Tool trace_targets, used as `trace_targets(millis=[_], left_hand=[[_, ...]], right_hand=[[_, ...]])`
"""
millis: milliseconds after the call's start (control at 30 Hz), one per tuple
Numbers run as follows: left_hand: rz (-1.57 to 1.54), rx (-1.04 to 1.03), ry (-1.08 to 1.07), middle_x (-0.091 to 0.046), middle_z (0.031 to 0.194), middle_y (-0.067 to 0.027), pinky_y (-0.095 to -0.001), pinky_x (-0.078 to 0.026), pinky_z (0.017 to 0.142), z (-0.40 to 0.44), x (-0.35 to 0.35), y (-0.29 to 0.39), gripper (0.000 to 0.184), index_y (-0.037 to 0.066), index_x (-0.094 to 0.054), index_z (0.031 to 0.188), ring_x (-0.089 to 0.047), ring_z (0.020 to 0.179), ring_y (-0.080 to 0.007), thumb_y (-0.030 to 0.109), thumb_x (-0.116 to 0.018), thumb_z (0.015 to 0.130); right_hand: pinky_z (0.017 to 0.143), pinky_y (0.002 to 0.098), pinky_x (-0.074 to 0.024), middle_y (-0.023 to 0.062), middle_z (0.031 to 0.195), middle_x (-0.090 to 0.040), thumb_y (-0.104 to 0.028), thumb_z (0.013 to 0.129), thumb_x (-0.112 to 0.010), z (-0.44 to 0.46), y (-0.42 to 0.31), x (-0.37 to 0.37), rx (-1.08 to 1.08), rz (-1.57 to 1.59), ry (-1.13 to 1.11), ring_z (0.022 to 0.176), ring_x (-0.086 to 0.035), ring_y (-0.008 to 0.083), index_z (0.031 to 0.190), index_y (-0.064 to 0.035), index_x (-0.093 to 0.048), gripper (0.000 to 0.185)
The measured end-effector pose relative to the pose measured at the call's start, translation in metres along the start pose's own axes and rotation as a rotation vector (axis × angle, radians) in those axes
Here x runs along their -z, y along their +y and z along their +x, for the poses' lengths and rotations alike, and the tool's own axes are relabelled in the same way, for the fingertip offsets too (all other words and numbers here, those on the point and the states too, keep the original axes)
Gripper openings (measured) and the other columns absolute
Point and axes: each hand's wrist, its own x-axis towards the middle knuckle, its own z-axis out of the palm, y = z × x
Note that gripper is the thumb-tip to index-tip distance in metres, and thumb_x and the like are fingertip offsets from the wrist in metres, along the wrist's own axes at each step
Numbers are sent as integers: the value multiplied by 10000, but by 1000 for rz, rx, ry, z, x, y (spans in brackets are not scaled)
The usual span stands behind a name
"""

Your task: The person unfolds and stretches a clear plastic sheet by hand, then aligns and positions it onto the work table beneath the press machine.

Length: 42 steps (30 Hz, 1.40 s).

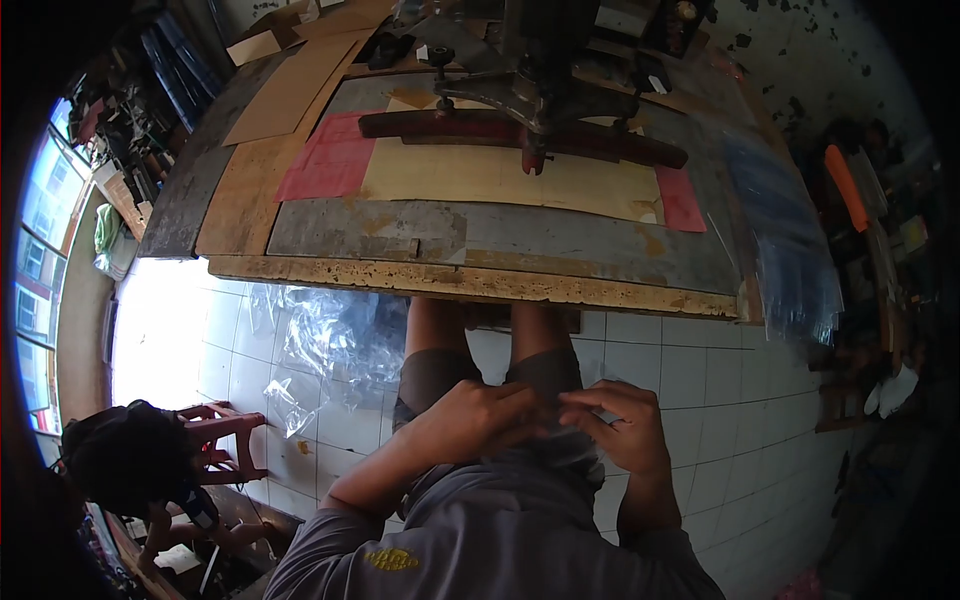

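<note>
Above my lap, my left hand (487, 416) is closed, its fingers curled toward the right. Facing it, my right hand (622, 426) is closed in a pinch of thumb and fingers. Between and just below them is a faint, see-through piece of clear plastic (572, 446), partly blurred against my shirt; both hands seem to grip it. In front of me stands a worktable (370, 235) with a heavy metal press whose dark red bar (450, 126) lies across a yellowish sheet (430, 178). Pink sheets (325, 160) show at both ends of it.
Clear plastic sheets (785, 235) hang over the table's right edge. Crumpled clear plastic (340, 335) lies on the tiled floor. To the left, another person (130, 455) bends beside a red stool (228, 435). Cardboard (290, 95) lies at the table's back left.
</note>
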Motion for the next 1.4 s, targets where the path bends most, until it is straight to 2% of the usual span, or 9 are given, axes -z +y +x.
trace_targets(millis=[167,267,467,767,1167,1267,1400], left_hand=[[-105,58,-29,-718,871,-50,-361,-570,654,-14,11,-4,179,87,-709,971,-726,758,-232,194,-815,875],[-96,48,7,-729,915,-70,-377,-579,691,-19,13,-14,174,85,-700,972,-729,805,-266,214,-784,891],[-7,21,115,-730,922,-54,-379,-576,708,-19,18,-15,155,79,-701,960,-724,821,-266,185,-779,878],[-60,-39,122,-756,878,-27,-351,-581,650,-34,11,-7,94,89,-749,957,-742,746,-221,165,-758,902],[-112,-44,118,-777,871,-74,-351,-584,632,-53,9,-1,151,78,-770,965,-751,726,-249,193,-808,875],[-83,-56,110,-765,816,-57,-336,-581,618,-55,13,6,118,82,-754,945,-753,701,-216,133,-825,866],[-36,4,27,-754,756,-23,-320,-552,564,-55,23,19,128,117,-741,898,-736,636,-202,183,-842,855]], right_hand=[[675,275,-572,81,863,-765,-17,865,-785,-2,12,6,-39,40,45,797,-752,165,1100,-30,-764,236],[673,269,-571,87,851,-760,-26,878,-782,2,11,7,-26,52,100,784,-746,161,1088,-18,-766,212],[676,262,-574,90,828,-747,-49,910,-767,-6,13,12,-6,43,197,782,-742,158,1084,2,-761,181],[691,264,-578,95,836,-743,-4,941,-717,-35,-11,13,-14,65,247,786,-746,166,1083,11,-753,148],[685,263,-576,104,833,-732,49,945,-667,-57,-27,8,-19,63,234,741,-722,149,1107,38,-739,178],[687,262,-579,105,834,-730,44,951,-665,-65,-26,7,-10,60,241,748,-726,153,1110,40,-739,175],[686,269,-581,101,827,-726,46,952,-664,-71,-27,3,-12,105,301,756,-731,163,1104,43,-739,170]])
